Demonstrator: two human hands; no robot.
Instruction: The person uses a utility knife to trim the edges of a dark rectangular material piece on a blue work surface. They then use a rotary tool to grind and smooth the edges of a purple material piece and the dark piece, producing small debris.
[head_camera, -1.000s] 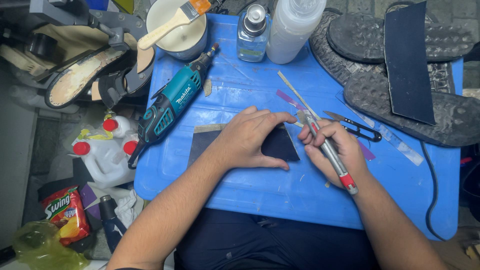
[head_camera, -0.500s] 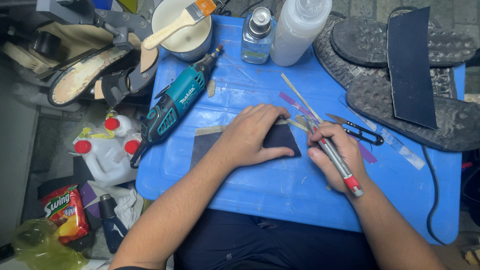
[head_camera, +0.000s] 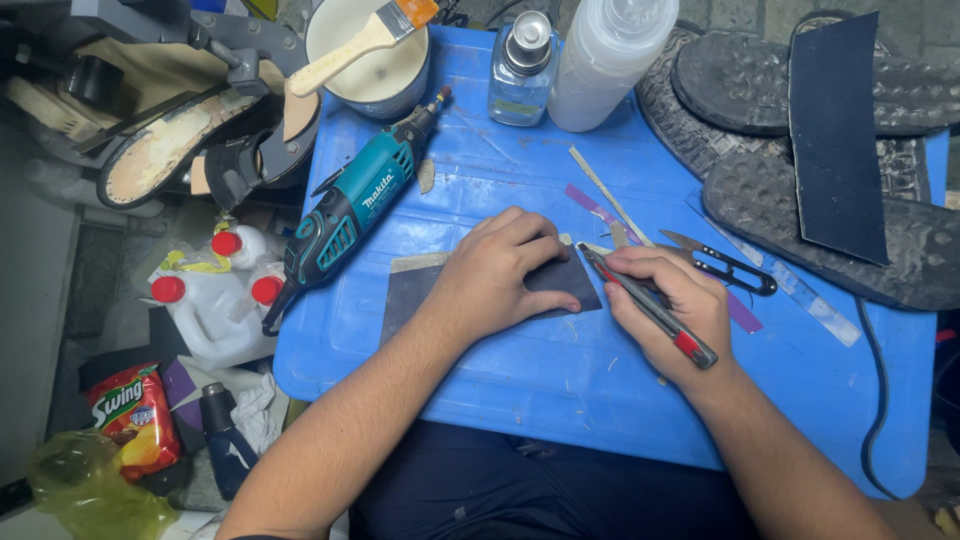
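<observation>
The left hand (head_camera: 505, 270) presses flat on a dark sheet (head_camera: 560, 285) beneath its palm. The right hand (head_camera: 665, 305) grips a utility knife (head_camera: 650, 305), blade at the sheet's edge beside the left fingertips; a slip could likely cut them.

Left hand (head_camera: 505, 270) flat (right hand (head_camera: 665, 312) fisted)

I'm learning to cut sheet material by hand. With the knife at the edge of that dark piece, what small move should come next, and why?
Probably draw the utility knife toward the body along the right edge of the dark sheet. The right hand has its tip at the sheet's top corner, and the left hand lies flat on the sheet, pinning it to the blue table.
</observation>
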